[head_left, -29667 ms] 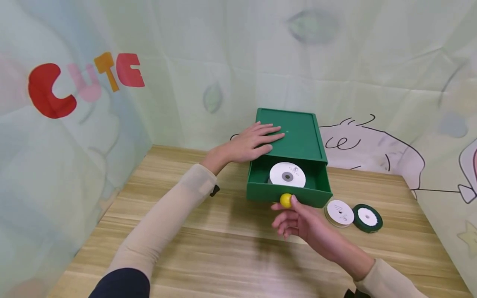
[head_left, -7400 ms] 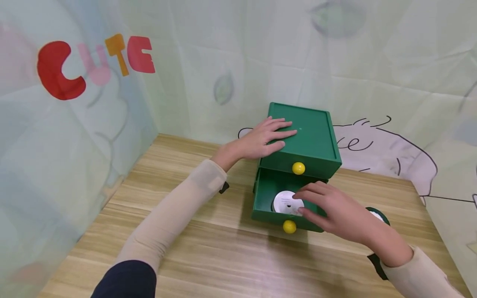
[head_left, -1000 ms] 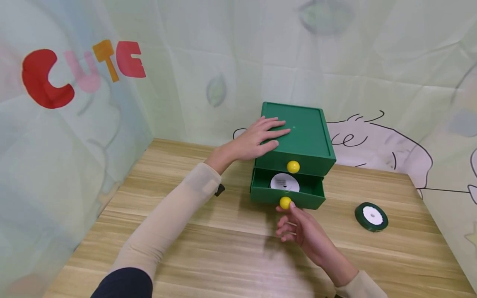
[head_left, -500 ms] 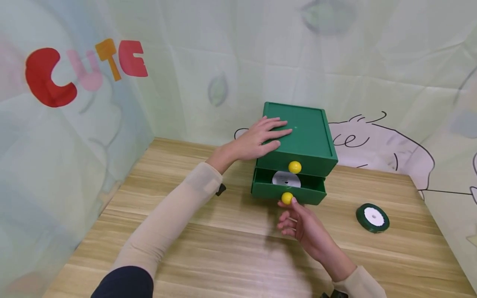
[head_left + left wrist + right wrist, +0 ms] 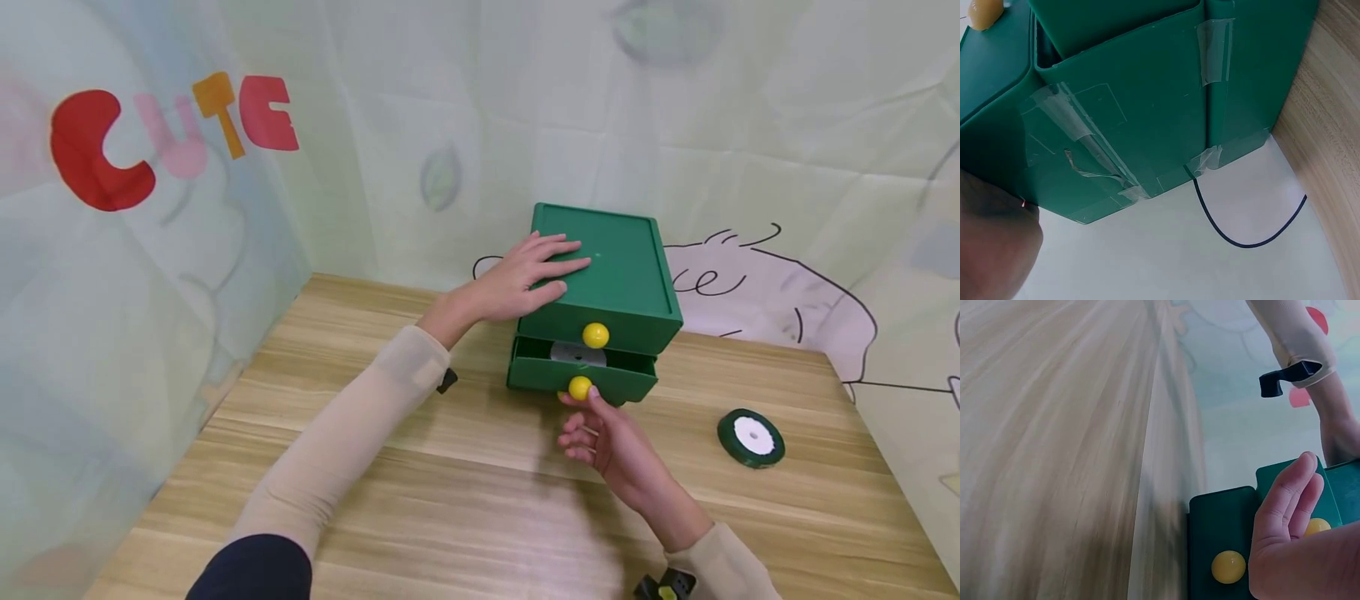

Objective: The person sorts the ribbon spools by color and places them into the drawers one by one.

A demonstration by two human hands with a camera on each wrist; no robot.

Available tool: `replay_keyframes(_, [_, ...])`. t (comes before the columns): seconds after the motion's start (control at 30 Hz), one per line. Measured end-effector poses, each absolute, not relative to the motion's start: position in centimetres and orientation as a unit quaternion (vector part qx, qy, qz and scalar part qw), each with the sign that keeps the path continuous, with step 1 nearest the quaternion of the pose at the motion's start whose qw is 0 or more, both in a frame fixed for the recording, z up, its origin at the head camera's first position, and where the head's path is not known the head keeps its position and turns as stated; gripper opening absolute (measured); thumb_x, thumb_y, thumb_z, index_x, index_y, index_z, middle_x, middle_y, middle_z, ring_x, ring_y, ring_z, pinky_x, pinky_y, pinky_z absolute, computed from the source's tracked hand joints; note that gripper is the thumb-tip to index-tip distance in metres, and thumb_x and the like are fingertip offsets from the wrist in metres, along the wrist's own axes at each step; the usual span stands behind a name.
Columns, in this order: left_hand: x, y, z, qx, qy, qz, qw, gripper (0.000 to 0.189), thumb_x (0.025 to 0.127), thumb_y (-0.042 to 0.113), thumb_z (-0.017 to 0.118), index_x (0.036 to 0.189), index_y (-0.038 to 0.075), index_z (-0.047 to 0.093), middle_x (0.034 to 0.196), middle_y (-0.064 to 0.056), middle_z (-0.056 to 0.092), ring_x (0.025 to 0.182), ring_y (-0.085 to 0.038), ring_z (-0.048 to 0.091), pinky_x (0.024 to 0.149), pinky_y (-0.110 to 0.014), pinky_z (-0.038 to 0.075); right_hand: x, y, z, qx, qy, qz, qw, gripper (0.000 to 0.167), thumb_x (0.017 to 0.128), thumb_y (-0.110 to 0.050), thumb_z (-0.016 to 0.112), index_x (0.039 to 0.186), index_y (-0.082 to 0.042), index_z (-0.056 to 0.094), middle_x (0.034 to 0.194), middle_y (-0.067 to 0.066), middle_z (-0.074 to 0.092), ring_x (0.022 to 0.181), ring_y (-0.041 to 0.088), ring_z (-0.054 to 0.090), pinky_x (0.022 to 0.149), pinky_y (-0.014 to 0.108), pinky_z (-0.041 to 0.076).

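Observation:
A green drawer cabinet (image 5: 611,262) stands against the back cloth. My left hand (image 5: 517,279) rests flat on its top with fingers spread; part of that hand shows at the left of the left wrist view. The upper drawer, with a yellow knob (image 5: 596,336), is closed. Below it, a drawer (image 5: 547,373) is slightly pulled out, and a white ribbon spool (image 5: 577,353) lies inside, partly hidden. My right hand (image 5: 618,454) pinches this drawer's yellow knob (image 5: 580,387) between thumb and index finger. In the right wrist view, another knob (image 5: 1229,567) marks a closed bottom drawer.
A dark green ribbon spool (image 5: 751,437) with a white centre lies on the wooden table (image 5: 435,517), right of the cabinet. Printed cloth walls (image 5: 382,167) bound the table at the back and sides. Clear tape (image 5: 1213,53) joins the cabinet's sections.
Earlier, the upper drawer was open holding a spool; it is now closed. A white spool went from table to the lower drawer. Over the last second, my right hand has pushed that drawer inward.

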State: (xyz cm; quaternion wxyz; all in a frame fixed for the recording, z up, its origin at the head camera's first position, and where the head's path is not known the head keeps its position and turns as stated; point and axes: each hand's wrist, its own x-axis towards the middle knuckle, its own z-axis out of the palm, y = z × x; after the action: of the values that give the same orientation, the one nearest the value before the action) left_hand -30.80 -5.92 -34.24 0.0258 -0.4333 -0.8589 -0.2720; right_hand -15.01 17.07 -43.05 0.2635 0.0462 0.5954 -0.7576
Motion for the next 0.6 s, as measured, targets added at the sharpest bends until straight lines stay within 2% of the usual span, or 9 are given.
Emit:
replay_keyframes(0.4, [-30.6, -6.0, -34.2, -0.433, -0.858, -0.275, 0.022, 0.052, 0.113, 0.029, 0.045, 0.163, 0.013, 0.045, 0.173, -0.011, 0.031, 0.165, -0.029, 0.014, 0.132, -0.038, -0.007, -16.0, 16.3, -43.2, 0.058, 0.582, -0.771, 0.252, 0.051, 0.116, -0.046, 0.035, 0.135, -0.004, 0.054, 0.089, -0.005, 0.065, 0.087, 0.013, 0.067, 0.083, 0.025, 0.058])
replay_keyframes(0.6, [-30.6, -6.0, -34.2, -0.435, -0.857, -0.276, 0.022, 0.053, 0.112, 0.029, 0.046, 0.163, 0.014, 0.045, 0.173, -0.012, 0.031, 0.164, -0.029, 0.015, 0.132, -0.038, -0.007, -16.4, 16.1, -43.2, 0.076, 0.577, -0.774, 0.248, 0.051, 0.117, -0.045, 0.031, 0.138, -0.004, 0.051, 0.089, -0.005, 0.063, 0.086, 0.012, 0.066, 0.082, 0.024, 0.057])
